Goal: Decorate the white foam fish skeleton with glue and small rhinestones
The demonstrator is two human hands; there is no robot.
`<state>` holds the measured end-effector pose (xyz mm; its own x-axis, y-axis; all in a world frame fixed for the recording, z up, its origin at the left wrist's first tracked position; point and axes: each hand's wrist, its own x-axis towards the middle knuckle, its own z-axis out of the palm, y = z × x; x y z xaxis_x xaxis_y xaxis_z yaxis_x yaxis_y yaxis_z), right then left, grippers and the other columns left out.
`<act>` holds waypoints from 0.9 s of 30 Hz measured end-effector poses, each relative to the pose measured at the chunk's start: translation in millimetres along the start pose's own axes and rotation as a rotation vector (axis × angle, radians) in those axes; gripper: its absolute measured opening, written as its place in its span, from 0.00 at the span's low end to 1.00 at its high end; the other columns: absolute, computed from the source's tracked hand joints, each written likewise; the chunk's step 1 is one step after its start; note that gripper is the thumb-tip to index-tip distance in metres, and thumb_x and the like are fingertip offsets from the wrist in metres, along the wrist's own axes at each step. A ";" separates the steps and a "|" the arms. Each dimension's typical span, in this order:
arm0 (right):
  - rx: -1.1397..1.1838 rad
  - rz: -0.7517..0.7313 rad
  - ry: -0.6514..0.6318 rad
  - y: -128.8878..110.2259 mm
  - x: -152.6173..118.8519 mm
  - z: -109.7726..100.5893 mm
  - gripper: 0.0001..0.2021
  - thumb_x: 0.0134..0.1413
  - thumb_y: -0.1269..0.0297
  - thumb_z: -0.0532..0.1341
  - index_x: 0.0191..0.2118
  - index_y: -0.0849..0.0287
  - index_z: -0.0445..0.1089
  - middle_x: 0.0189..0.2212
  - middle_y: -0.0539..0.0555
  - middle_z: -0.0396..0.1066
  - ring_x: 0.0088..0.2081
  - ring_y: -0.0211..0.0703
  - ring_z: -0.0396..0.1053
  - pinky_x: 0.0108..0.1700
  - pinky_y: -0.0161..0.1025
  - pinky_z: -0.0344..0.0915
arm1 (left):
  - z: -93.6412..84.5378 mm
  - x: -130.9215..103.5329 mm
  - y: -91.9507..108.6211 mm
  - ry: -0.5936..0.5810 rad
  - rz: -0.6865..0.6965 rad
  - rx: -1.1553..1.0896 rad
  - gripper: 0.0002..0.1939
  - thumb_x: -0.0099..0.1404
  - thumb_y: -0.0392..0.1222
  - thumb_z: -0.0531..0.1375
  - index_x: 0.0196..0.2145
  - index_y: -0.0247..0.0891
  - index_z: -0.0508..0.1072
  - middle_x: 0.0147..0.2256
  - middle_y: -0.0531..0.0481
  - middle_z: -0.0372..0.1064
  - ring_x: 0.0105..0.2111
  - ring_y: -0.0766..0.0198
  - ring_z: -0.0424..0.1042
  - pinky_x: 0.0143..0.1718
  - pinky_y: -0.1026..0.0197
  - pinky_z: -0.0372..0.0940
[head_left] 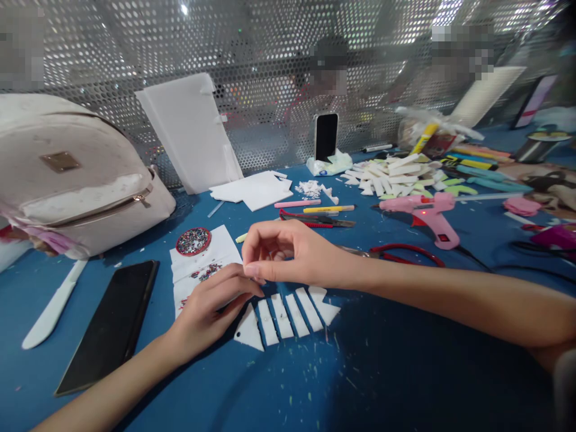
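Observation:
My right hand (292, 252) is closed in a pinch above the middle of the table, thumb against fingertips; whatever is between them is too small to make out. Just below it, my left hand (213, 306) has its fingers bent and pressed together, their tips partly hidden beside the right fingertips. Under both hands lies a fish shape cut from white board (282, 315): a pointed head with a dark eye, several separate strips and a notched tail. Behind my left hand, a folded white paper (227, 243) bears a round red-rimmed dish (193, 241) of tiny multicoloured bits and loose heaps of them.
A pink glue gun (423, 210), red-handled scissors (407, 251), a red cutter (315, 221) and pens lie behind my right arm. White offcuts (400, 174) are piled farther back. At left are a dark phone (108, 327), a white knife (56, 306) and a backpack (81, 174).

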<state>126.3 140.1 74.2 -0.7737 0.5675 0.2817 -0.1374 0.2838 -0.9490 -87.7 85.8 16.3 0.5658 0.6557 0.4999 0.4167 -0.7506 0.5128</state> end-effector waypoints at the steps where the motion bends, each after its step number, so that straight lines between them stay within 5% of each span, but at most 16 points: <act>1: 0.001 0.000 -0.001 0.2 -0.1 -0.1 0.06 0.57 0.66 0.66 0.35 0.60 0.68 0.29 0.47 0.69 0.32 0.34 0.68 0.35 0.33 0.64 | -0.1 0.0 0.0 -0.003 -0.001 -0.002 0.11 0.70 0.27 0.55 0.42 0.40 0.73 0.39 0.48 0.74 0.40 0.65 0.75 0.43 0.64 0.70; 20: 0.012 0.013 -0.001 4.0 -0.2 -0.8 0.06 0.57 0.66 0.65 0.35 0.60 0.68 0.29 0.47 0.68 0.31 0.33 0.67 0.35 0.33 0.63 | 0.6 -0.9 -1.6 -0.001 -0.001 -0.013 0.11 0.70 0.27 0.56 0.42 0.39 0.73 0.40 0.47 0.74 0.40 0.65 0.75 0.44 0.63 0.71; 27: -0.004 -0.011 0.010 7.6 -0.3 -2.4 0.06 0.58 0.65 0.65 0.35 0.60 0.69 0.30 0.47 0.69 0.33 0.33 0.66 0.36 0.33 0.63 | 3.3 -1.9 -5.5 0.081 -0.088 0.014 0.07 0.69 0.30 0.60 0.41 0.40 0.73 0.37 0.50 0.74 0.38 0.65 0.74 0.42 0.62 0.70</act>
<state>127.0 144.0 67.2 -0.7661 0.5719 0.2934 -0.1434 0.2929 -0.9453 -88.7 88.5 10.2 0.4676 0.7232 0.5084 0.4725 -0.6905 0.5477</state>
